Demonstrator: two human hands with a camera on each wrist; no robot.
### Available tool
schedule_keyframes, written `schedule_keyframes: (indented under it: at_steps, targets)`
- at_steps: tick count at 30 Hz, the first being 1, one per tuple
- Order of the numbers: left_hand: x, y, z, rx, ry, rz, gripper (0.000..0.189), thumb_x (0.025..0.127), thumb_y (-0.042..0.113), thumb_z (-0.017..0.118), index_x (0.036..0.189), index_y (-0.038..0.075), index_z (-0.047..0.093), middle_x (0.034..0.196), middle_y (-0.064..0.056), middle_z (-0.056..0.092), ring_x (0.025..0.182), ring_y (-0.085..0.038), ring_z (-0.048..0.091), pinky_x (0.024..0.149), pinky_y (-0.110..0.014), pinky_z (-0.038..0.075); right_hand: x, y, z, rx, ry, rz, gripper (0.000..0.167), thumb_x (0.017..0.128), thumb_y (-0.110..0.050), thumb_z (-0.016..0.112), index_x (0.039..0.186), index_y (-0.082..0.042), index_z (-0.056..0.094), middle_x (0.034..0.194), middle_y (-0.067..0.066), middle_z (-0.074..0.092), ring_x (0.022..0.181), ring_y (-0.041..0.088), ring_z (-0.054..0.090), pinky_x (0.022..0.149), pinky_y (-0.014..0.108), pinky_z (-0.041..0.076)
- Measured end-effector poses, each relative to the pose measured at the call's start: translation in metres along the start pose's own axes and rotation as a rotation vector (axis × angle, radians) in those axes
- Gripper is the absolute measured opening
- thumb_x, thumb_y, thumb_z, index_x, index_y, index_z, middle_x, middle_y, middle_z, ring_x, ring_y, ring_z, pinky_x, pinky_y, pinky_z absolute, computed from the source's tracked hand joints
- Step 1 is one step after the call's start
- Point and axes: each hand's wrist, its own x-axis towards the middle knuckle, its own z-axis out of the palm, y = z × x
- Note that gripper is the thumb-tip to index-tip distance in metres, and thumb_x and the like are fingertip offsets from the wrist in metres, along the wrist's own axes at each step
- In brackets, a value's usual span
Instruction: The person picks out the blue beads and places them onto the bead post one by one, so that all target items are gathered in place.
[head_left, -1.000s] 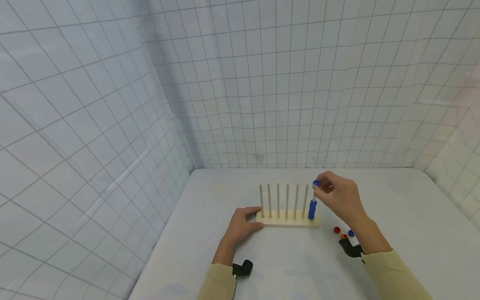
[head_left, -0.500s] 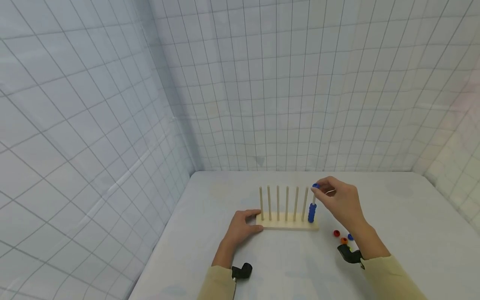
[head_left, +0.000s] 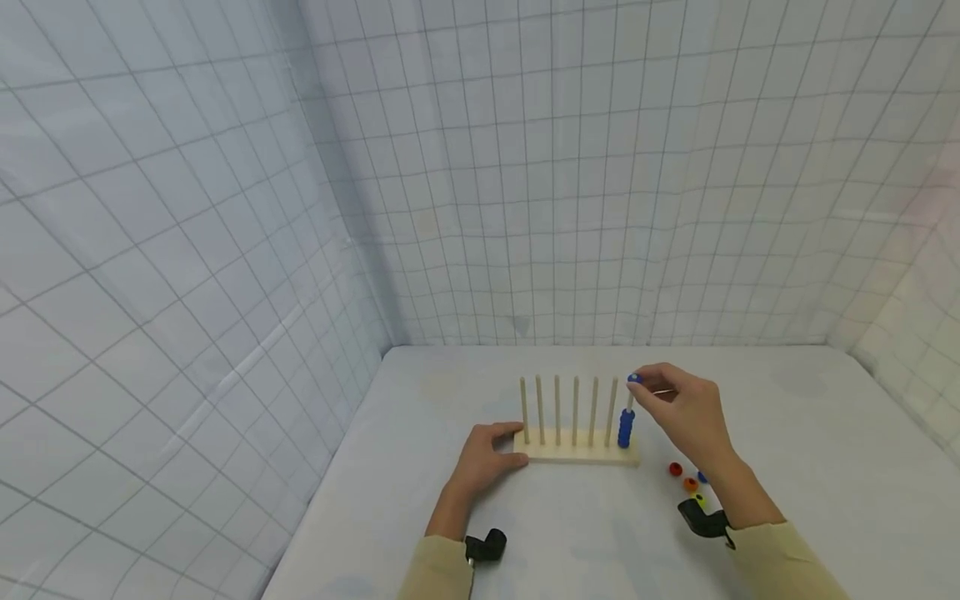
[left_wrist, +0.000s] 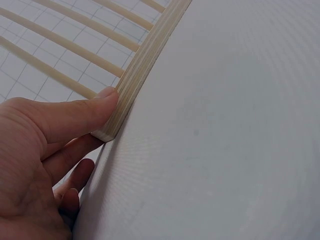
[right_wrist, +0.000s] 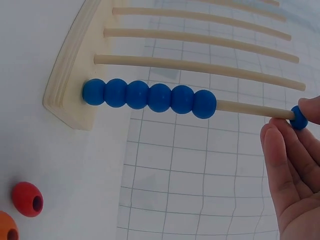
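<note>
A wooden peg rack (head_left: 577, 454) with a row of upright dowels stands on the table. My left hand (head_left: 483, 454) grips its left end, thumb (left_wrist: 102, 102) on the base's front edge and fingers behind. At the right end, the last dowel carries a stack of several blue beads (right_wrist: 159, 97) at its foot. My right hand (head_left: 686, 408) pinches another blue bead (right_wrist: 299, 118) between thumb and fingers at that dowel's tip. In the right wrist view the dowel (right_wrist: 255, 108) meets this bead. The other dowels (head_left: 576, 408) are bare.
Loose beads lie right of the rack near the right forearm: a red bead (head_left: 676, 469), an orange bead (head_left: 690, 484), a yellow bead (head_left: 699, 500) and a blue bead (head_left: 702, 477). A white gridded curtain (head_left: 525, 208) rises behind the table (head_left: 420, 392).
The blue bead in my right hand has come from just above the last dowel to its tip, now lying flatter there. My left hand keeps its grip on the rack. The view has tilted slightly.
</note>
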Motion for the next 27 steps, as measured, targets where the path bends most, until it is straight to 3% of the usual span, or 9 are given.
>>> schedule_keyframes:
  at_steps: [6,18,27]
  targets:
    - [0.0008,0.0002,-0.0006,0.016,0.011,0.023,0.051,0.08,0.021,0.086,0.128,0.011,0.07,0.132,-0.008,0.065,0.13,-0.031,0.053,0.109,-0.052,0.039,-0.0002,0.0003,0.0011,-0.009,-0.012,0.009,0.017,0.09,-0.025,0.078,0.104,-0.017,0.073,0.087,-0.008,0.072,0.078,0.01,0.068,0.07,0.012,0.052]
    - [0.002,-0.0011,-0.0013,0.028,0.001,0.003,0.052,0.08,0.021,0.086,0.128,0.013,0.07,0.132,-0.006,0.065,0.131,-0.028,0.053,0.111,-0.049,0.039,0.0039,0.0001,0.003,-0.001,-0.024,-0.009,0.017,0.09,-0.027,0.078,0.103,-0.016,0.074,0.086,-0.008,0.072,0.08,0.01,0.068,0.07,0.012,0.052]
    - [0.0032,-0.0013,-0.0002,0.044,-0.005,0.005,0.052,0.079,0.021,0.086,0.129,0.013,0.07,0.132,-0.005,0.065,0.13,-0.027,0.053,0.11,-0.047,0.039,0.0029,0.0054,0.0013,-0.015,-0.046,0.025,0.02,0.091,-0.033,0.076,0.105,-0.018,0.074,0.088,-0.009,0.072,0.083,0.01,0.068,0.072,0.011,0.051]
